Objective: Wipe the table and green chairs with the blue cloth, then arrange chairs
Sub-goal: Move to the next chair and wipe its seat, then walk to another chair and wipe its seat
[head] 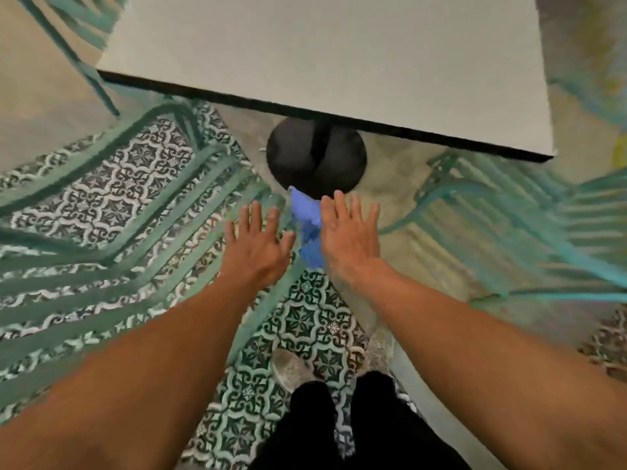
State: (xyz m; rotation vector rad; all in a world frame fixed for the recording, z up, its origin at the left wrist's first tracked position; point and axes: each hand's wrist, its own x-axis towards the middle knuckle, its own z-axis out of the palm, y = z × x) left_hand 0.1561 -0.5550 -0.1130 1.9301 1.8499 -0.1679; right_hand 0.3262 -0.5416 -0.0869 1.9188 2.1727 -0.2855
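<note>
Both my arms reach forward below the near edge of the white table. My left hand is spread flat with straight fingers over the front corner of a green slatted chair on the left. My right hand also has straight fingers. The blue cloth hangs along its thumb side, between the two hands. The thumb is hidden, apparently pinching the cloth. A second green chair stands at the right, blurred.
The table's black round base sits on the floor just beyond my hands. Another green chair stands at the far left. Patterned floor tiles lie under my feet, and my shoes show at the bottom.
</note>
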